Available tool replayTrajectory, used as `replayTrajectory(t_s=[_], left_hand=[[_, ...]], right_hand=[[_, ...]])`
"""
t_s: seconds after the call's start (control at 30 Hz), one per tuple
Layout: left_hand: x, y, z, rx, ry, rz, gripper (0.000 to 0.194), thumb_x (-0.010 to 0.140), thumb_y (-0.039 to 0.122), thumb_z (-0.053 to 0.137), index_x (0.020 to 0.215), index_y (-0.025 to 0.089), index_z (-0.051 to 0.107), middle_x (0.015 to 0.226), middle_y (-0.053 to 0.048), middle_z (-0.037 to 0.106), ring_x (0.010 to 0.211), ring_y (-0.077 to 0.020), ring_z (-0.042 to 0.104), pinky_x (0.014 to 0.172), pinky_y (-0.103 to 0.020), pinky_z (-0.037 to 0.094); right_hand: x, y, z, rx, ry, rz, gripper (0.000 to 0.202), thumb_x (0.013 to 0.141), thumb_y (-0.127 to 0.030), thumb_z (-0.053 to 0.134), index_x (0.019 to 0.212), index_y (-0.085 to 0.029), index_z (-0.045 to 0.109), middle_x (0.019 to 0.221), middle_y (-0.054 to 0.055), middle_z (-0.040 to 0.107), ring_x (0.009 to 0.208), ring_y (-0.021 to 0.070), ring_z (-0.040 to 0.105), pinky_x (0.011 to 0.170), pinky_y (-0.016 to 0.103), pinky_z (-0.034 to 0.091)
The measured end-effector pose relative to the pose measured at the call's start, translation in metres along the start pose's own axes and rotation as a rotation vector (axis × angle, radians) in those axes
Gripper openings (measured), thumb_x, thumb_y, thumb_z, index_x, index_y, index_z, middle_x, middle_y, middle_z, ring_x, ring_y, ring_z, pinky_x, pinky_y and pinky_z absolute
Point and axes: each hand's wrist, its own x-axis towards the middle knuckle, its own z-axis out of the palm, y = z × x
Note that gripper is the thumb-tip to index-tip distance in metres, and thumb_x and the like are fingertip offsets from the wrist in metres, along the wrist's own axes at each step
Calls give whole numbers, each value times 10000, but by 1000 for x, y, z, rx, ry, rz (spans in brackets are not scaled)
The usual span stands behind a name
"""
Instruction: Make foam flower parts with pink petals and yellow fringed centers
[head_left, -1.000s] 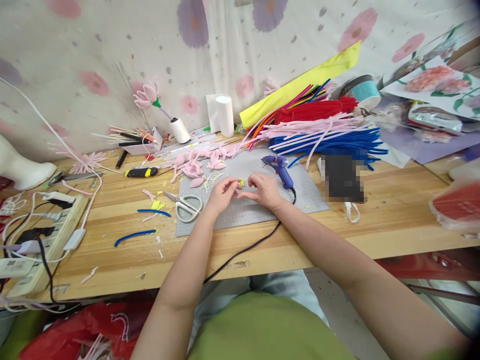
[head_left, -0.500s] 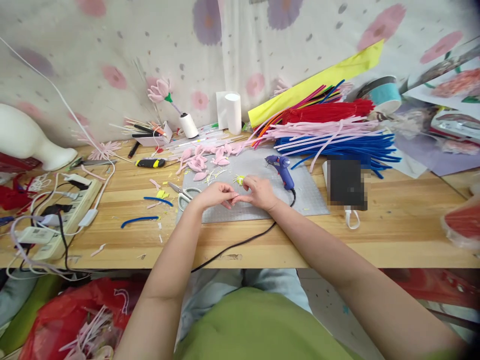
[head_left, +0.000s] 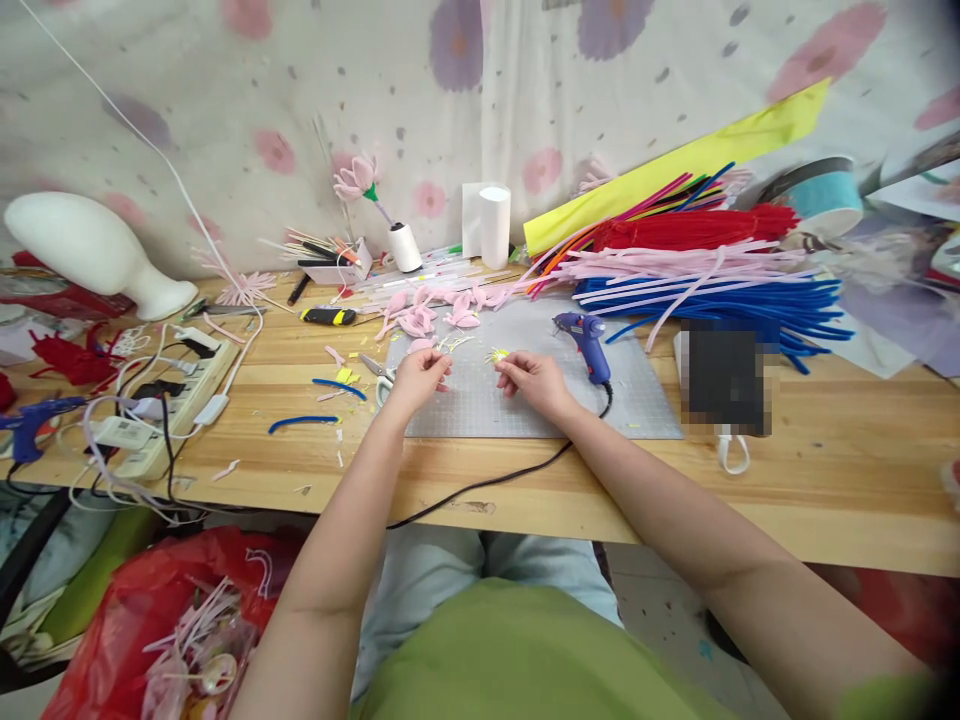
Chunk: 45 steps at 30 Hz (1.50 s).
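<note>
The left hand (head_left: 421, 380) and right hand (head_left: 535, 382), touching before, are now parted above the grey gridded mat (head_left: 472, 415). A small yellow fringed tuft (head_left: 496, 355) is pinched in the right fingers (head_left: 517, 368); the left's grasp cannot be told. Pale pink strips (head_left: 204, 612) are held in a red plastic bag (head_left: 131, 608).

gap btwn hands (head_left: 421, 380) (head_left: 537, 382), glue gun (head_left: 591, 352) blocks R

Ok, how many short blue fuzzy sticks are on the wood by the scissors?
2. One short blue stick lies left of the scissors; the other blue stick lies nearer the table's front edge. More could hide behind the left arm.
</note>
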Motion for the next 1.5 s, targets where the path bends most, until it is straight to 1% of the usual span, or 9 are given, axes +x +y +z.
replayTrajectory(t_s=[0.1, 0.27, 0.47, 0.57, 0.7, 0.87, 1.0, 1.1, 1.5], left_hand=[[2, 0, 2, -42, -15, -1, 134, 715, 211, 636, 635, 139, 555, 582, 27, 522, 503, -61, 458, 447, -188, 477], [11, -2, 11, -85, -45, -13, 119, 690, 190, 665, 663, 136, 563, 595, 28, 528, 521, -70, 476, 470, -209, 487], [19, -2, 8, -136, -51, 67, 145, 656, 193, 694, 692, 142, 564, 588, 47, 521, 530, -65, 493, 503, -204, 483], [22, -3, -4, -127, -58, 94, 146, 655, 223, 696, 703, 145, 582, 586, 48, 541, 470, -53, 468, 477, -197, 461], [33, -8, -33, -24, 170, 102, 212, 707, 332, 650, 636, 156, 558, 470, 61, 448, 404, -60, 399, 381, -178, 360], [40, -25, -57, 151, 275, 197, 152, 757, 321, 588, 728, 172, 582, 545, 44, 494, 474, -91, 461, 504, -229, 442], [35, -28, -48, 346, 292, 370, 344, 702, 130, 602, 1038, 196, 584, 900, -42, 656, 849, -165, 597, 853, -332, 458], [32, -20, -34, 494, 165, 404, 324, 782, 183, 548, 1104, 196, 584, 863, -66, 690, 975, -216, 591, 1040, -443, 310], [49, -29, -9, 813, -99, 470, 712, 702, 28, 482, 1385, 177, 349, 1156, -103, 653, 1272, -258, 419, 1127, -541, 13]], right_hand=[[0, -3, 0, 254, -69, 201, 347, 899, -405, 472, 695, -146, 579, 600, 46, 652, 468, 110, 585, 509, 234, 491], [5, -5, -10, 455, -167, 278, 406, 953, -371, 355, 825, -99, 629, 786, 131, 707, 591, 129, 652, 576, 251, 542], [12, -15, -9, 432, -259, 276, 149, 858, -263, 564, 839, -130, 628, 840, 79, 700, 647, 109, 643, 565, 215, 521], [20, -25, 6, 265, -232, 247, 43, 786, -176, 628, 773, -141, 608, 640, 2, 641, 489, 66, 542, 466, 178, 431], [38, -39, 23, -143, -124, 161, 267, 867, -308, 510, 655, -154, 563, 421, -57, 437, 368, 64, 371, 405, 208, 286], [70, -45, 20, -662, 47, -57, 210, 828, -309, 549, 690, -154, 580, 591, -6, 559, 562, 107, 478, 537, 231, 316], [85, -37, 16, -894, -28, -180, 143, 760, -107, 555, 883, -157, 607, 908, 58, 659, 787, 149, 566, 677, 240, 378], [90, -29, 20, -1027, -111, -291, 240, 737, -64, 534, 946, -162, 600, 1006, 86, 651, 927, 192, 569, 773, 266, 397], [97, -22, 27, -1148, -129, -328, 288, 812, -98, 466, 1082, -155, 551, 970, 129, 674, 930, 245, 597, 770, 316, 412]])
